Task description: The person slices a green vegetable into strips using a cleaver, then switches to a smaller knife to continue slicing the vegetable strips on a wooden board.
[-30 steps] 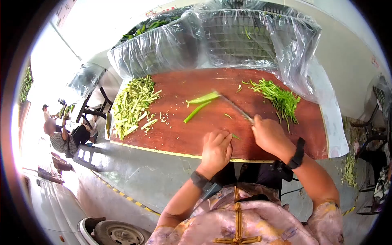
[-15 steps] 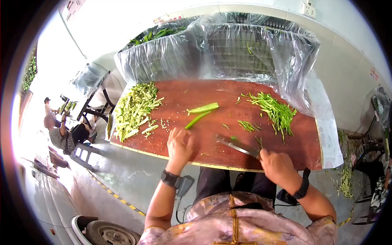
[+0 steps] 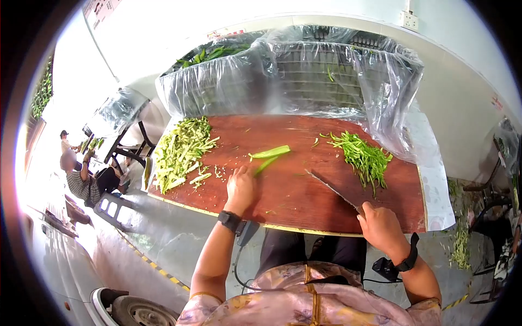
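Observation:
My left hand (image 3: 241,190) is on the red-brown board (image 3: 293,209), its fingers bent at the near end of a blurred green vegetable strip (image 3: 265,164). They appear closed on that end, though the fingertips are partly hidden. A lighter green vegetable piece (image 3: 270,153) lies just beyond the strip. In my right hand (image 3: 380,225) is the handle of a knife (image 3: 334,189), its blade pointing away and left over the board. Thin green shreds (image 3: 361,157) are heaped beyond the knife to the right. Paler cut vegetable pieces (image 3: 182,152) form a larger pile at the left.
Crates lined with clear plastic (image 3: 321,76) stand along the board's far edge, with green vegetables (image 3: 215,52) inside at the left. Small bits and pale seeds (image 3: 218,169) are scattered about. Another person (image 3: 81,182) sits far left, near a vehicle wheel (image 3: 142,312).
The small bunch of shreds mid-board has gone from its spot beside the right heap. My right hand and knife have moved right. The green strip has shifted beside my left fingers.

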A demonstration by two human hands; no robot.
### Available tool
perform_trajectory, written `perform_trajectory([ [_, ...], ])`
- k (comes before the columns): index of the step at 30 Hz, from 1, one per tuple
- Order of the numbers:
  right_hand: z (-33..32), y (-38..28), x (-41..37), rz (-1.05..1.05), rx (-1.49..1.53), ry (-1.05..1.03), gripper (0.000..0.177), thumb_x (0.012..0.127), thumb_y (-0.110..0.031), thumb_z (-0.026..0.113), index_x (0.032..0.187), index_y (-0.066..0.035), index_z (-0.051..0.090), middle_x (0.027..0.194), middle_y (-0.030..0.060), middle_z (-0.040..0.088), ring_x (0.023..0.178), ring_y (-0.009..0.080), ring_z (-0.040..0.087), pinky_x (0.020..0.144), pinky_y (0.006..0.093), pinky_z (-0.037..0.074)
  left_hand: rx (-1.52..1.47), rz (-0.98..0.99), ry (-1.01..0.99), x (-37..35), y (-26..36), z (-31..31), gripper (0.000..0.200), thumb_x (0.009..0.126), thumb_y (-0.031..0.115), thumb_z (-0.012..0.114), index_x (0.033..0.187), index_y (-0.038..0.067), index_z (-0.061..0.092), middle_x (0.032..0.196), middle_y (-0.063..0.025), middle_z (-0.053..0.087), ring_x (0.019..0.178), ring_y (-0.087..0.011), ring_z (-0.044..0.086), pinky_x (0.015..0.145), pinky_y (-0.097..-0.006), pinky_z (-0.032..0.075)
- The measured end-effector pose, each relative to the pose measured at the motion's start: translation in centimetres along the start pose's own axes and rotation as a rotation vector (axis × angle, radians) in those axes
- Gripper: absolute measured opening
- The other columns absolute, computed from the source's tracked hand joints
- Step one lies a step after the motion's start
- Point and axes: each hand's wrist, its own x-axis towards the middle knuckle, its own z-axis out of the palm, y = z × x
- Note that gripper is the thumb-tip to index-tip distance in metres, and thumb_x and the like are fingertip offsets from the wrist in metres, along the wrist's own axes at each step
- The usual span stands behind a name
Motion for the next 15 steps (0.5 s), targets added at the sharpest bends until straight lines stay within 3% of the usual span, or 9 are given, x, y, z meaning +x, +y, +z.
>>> perform_trajectory([
  [3,-0.1,0.0,0.2,0.040,0.013,0.001,0.020,0.092,-0.020,0.062,0.092,-0.003,0.053,0.068,0.0195,0.064,0.067,0.0406,0.065,0.060,0.0510,0.052,-0.055,0.017,-0.005,-0.3,0.8,-0.6,0.031,0.081,0.016,0.065,0.112,0.012,0.066,0.101,-0.0129,0.065,0.097,-0.0344,0.064,0.081,-0.0449,0.053],
  [6,0.3,0.3,0.4,0.052,0.035,0.009,0.020,0.092,-0.021,0.062,0.093,-0.003,0.053,0.069,0.0203,0.064,0.068,0.0414,0.065,0.061,0.0518,0.052,-0.304,0.026,0.068,-1.1,3.0,-3.1,0.028,0.079,0.012,0.067,0.107,0.010,0.067,0.098,-0.0138,0.064,0.093,-0.0357,0.063,0.078,-0.0429,0.054],
  [9,0.4,0.4,0.4,0.049,0.036,0.020,0.020,0.092,-0.021,0.062,0.093,-0.003,0.053,0.070,0.0216,0.064,0.068,0.0428,0.065,0.062,0.0527,0.052,-0.364,0.129,0.176,-1.8,4.6,-3.8,0.025,0.076,0.006,0.068,0.101,0.008,0.066,0.097,-0.0130,0.063,0.088,-0.0357,0.061,0.076,-0.0426,0.053],
  [11,0.8,0.8,0.5,0.058,0.042,0.020,0.020,0.092,-0.021,0.062,0.093,-0.003,0.053,0.070,0.0222,0.064,0.069,0.0432,0.065,0.063,0.0528,0.052,-0.401,0.345,0.260,-2.4,5.6,-3.4,0.024,0.074,0.001,0.066,0.097,0.007,0.064,0.100,-0.0122,0.061,0.090,-0.0351,0.059,0.077,-0.0435,0.050],
  [15,0.8,1.0,0.5,0.047,0.052,0.044,0.021,0.092,-0.021,0.063,0.093,-0.003,0.052,0.071,0.0232,0.063,0.070,0.0439,0.064,0.063,0.0528,0.051,-0.339,0.496,0.011,-3.7,5.5,-2.7,0.021,0.075,0.002,0.066,0.096,0.004,0.065,0.102,-0.0148,0.061,0.096,-0.0344,0.058,0.082,-0.0442,0.047],
])
